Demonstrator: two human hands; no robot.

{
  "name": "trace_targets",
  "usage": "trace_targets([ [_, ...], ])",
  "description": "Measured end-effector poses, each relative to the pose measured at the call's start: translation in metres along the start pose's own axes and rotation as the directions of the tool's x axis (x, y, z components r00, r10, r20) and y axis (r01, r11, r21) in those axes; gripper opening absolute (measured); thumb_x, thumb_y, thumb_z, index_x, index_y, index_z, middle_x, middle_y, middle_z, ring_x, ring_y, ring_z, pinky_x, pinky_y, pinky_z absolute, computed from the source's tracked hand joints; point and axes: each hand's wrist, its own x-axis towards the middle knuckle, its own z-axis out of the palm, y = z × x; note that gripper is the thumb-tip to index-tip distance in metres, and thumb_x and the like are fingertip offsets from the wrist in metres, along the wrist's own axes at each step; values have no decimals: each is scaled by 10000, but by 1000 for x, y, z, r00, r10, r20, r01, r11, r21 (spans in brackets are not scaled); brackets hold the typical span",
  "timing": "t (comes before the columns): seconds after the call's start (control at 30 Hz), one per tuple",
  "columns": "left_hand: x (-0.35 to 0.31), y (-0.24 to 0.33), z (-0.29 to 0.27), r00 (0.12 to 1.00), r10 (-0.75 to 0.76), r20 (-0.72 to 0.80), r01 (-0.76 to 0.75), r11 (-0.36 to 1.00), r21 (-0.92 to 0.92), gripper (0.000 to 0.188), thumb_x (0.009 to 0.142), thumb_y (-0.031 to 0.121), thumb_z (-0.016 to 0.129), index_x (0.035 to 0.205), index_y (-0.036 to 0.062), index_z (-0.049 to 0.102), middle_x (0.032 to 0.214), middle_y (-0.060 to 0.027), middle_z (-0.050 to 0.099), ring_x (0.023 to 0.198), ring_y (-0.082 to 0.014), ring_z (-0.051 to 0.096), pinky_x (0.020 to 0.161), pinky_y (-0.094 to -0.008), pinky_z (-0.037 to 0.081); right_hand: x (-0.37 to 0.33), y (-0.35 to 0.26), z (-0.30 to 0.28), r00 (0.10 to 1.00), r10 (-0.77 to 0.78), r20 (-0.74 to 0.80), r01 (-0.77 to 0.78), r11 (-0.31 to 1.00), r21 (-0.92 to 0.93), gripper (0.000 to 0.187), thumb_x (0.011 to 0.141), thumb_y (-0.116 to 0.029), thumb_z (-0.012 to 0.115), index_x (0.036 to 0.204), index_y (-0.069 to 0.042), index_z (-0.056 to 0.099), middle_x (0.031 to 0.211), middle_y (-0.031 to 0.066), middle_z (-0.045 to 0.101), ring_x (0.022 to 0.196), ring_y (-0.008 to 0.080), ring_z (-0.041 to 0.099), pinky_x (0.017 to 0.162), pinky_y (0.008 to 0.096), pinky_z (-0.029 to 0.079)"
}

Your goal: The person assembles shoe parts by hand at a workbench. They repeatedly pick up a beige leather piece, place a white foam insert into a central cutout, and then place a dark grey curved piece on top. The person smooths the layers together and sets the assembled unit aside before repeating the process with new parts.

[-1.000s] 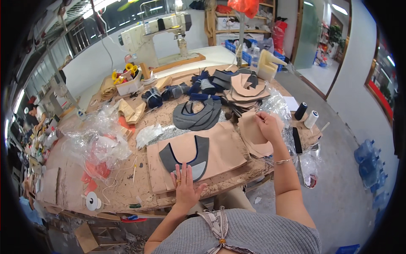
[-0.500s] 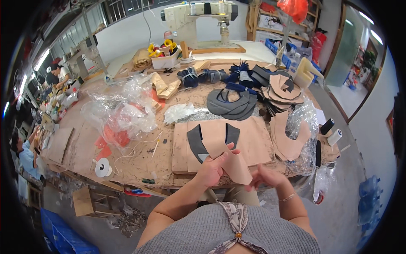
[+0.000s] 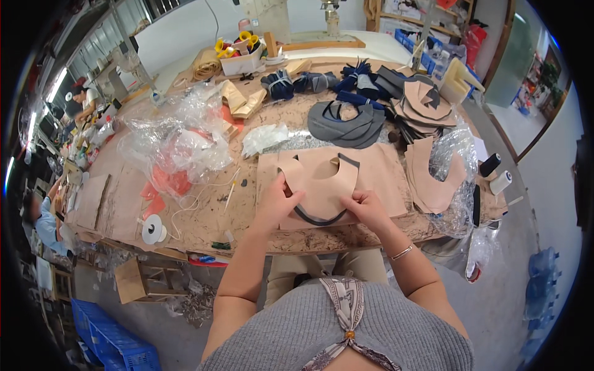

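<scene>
A tan U-shaped cut piece [image 3: 318, 193] is stretched between my two hands over a dark grey U-shaped piece [image 3: 318, 221]. The grey one shows as a dark rim along the lower curve and at the right arm's top. My left hand [image 3: 276, 203] pinches the tan piece at its left side, thumb pointing inward. On the opposite side, my right hand [image 3: 367, 208] grips its edge between thumb and fingers. Both pieces are over a stack of tan sheets [image 3: 387, 176]; whether the tan piece lies flat on the grey one I cannot tell.
Right of the stack lie more tan U-shaped pieces [image 3: 427, 185] on clear plastic wrap. Dark grey curved pieces [image 3: 346, 130] and tied dark bundles [image 3: 278, 85] lie behind. Crumpled plastic [image 3: 179, 142] covers the left side, near a white spool [image 3: 153, 229]. Thread cones [image 3: 500, 182] stand at right.
The tan piece, earlier curled up in my left hand, is now spread over the grey piece. My right hand came in from being apart and grips it. The view has tilted downward.
</scene>
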Motion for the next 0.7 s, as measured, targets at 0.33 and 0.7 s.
trace_targets([
  [0.33, -12, -16, 9, 1000, 13, 1, -12, 990, -142, 550, 803, -30, 672, 1302, 20, 447, 1022, -80, 620, 899, -127, 626, 771, -269, 526, -2, 13, 8, 950, -310, -44, 238, 806, -541, 271, 719, -202, 776, 620, 1, 625, 759, 104, 600, 785, 265, 559, 689, 363, 467],
  [0.7, -11, -37, 19, 988, 90, -128, -79, 993, 83, 757, 749, 10, 722, 1413, 11, 358, 818, -75, 638, 683, -116, 619, 641, -258, 514, 3, 27, 8, 898, -438, -50, 309, 707, -637, 272, 702, -194, 785, 610, -15, 601, 734, 90, 581, 803, 267, 547, 708, 368, 465],
])
